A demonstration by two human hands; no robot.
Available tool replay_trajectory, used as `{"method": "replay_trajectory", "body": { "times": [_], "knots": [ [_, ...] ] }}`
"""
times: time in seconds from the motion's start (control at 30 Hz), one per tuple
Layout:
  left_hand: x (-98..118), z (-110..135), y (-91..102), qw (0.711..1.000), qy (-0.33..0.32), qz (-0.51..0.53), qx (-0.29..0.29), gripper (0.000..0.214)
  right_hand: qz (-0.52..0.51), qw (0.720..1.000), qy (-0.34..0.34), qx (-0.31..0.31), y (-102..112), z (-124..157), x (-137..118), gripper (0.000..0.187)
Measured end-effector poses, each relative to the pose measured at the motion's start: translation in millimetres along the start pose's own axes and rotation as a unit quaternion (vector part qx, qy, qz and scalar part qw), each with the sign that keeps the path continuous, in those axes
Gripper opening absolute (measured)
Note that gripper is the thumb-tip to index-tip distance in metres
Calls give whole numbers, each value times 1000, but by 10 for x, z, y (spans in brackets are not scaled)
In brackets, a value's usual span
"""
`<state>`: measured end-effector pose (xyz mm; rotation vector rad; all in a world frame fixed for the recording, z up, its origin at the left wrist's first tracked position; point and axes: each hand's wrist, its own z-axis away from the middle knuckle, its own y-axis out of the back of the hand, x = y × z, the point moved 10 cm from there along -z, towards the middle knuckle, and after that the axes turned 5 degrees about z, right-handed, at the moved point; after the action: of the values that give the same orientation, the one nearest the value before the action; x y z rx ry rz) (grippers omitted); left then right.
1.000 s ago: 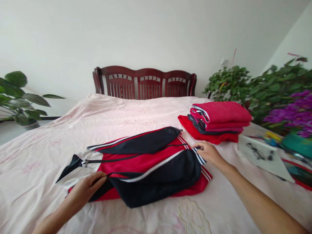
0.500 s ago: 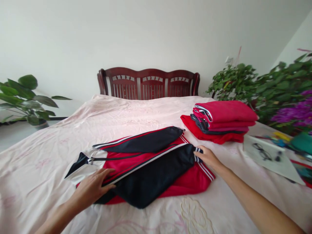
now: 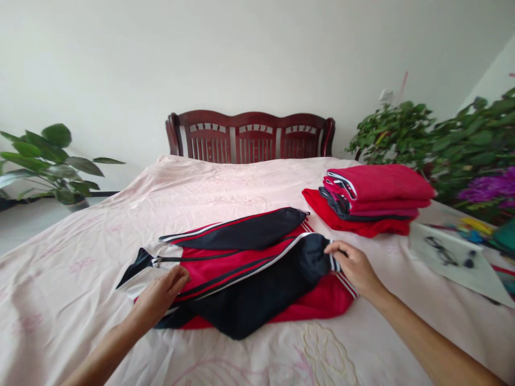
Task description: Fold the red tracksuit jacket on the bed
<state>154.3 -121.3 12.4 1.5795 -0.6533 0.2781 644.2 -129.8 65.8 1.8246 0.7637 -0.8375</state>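
The right hand (image 3: 356, 268) pinches the sleeve cuff (image 3: 333, 262) of a red-and-black jacket (image 3: 241, 262) lying mid-bed (image 3: 80, 279); the left hand (image 3: 163, 294) rests open on it. A hard tug could rumple the jacket.

Home bedroom: double bed with pale pink floral bedspread (image 3: 80, 268), dark red carved wooden headboard (image 3: 249, 136) against plain white wall (image 3: 241, 53), stack of folded red clothes (image 3: 372, 195) on bed, broad-leaved green potted plant (image 3: 52, 161) at left, leafy green shrub (image 3: 392, 134) and purple flowers (image 3: 488, 187) at right.
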Motion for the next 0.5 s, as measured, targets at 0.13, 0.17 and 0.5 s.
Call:
{"method": "replay_trajectory", "body": {
  "times": [0.13, 0.17, 0.5],
  "knots": [
    [66, 86, -171, 996, -21, -7, -92, 29, 208, 959, 128, -142, -198, 456, -60, 28],
    [97, 112, -182, 994, -26, -27, -102, 26, 251, 942, 149, -168, -224, 579, -64, 26],
    [66, 103, 186, 998, 26, -26, 53, 24, 412, 819, 373, -146, -322, 1028, -202, 26]
  ]
}}
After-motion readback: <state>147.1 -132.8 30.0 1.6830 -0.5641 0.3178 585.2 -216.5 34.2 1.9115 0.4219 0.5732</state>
